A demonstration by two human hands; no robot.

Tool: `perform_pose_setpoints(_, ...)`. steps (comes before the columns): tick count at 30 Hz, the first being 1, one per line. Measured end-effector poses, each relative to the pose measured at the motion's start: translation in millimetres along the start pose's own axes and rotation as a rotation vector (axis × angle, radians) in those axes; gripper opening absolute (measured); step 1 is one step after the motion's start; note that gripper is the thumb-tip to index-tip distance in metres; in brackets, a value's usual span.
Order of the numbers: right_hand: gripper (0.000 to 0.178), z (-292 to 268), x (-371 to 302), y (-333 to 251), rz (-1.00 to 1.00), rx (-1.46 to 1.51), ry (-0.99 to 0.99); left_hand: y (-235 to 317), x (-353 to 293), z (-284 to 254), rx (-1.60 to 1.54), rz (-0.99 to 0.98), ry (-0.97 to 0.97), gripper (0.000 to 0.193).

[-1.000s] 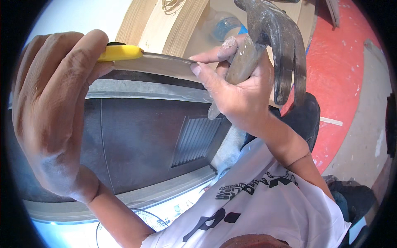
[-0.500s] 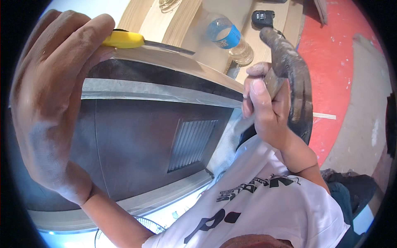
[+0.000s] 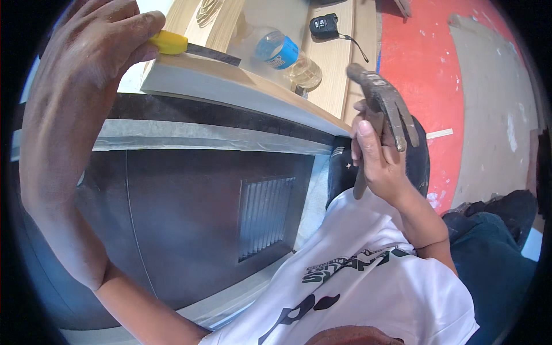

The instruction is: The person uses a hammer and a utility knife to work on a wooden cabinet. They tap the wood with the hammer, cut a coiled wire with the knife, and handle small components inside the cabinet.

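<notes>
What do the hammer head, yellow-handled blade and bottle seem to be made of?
Hammer head: probably steel, dull, worn and brown-grey. Yellow handle: likely plastic, smooth and bright. Blade: apparently metal, thin, flat, grey. Bottle: clear and shiny, likely plastic, possibly glass.

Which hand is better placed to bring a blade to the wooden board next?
Probably the left hand: it holds the yellow-handled blade, which appears close to the wooden board, while the right hand is wrapped around a hammer.
</notes>
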State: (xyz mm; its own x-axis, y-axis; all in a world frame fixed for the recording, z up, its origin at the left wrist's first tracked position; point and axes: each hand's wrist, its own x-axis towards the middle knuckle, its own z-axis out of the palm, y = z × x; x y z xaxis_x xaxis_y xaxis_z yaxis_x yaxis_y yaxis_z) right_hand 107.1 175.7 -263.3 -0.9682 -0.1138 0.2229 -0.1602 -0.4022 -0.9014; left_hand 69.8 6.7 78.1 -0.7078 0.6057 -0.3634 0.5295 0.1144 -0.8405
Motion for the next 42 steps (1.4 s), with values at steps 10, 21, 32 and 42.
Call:
perform_pose_setpoints(10,0.038,17.7,-20.4,0.1,0.016,0.084,0.008,-12.4,-29.8,16.6,-0.029,-0.311,0.222,0.030)
perform_pose_setpoints(21,0.032,-57.9,52.4,77.2,0.306,0.140,0.444,31.2,35.2,125.7,-1.115,-0.836,0.836,0.038)
perform_pose_setpoints(32,0.024,-106.2,19.6,119.0,0.666,0.416,0.537,43.8,38.7,111.0,-1.188,-1.016,0.559,0.035)
perform_pose_setpoints(42,0.028,-139.6,29.8,123.3,0.788,0.221,0.436,34.5,26.8,108.5,-1.600,-1.055,0.325,0.017)
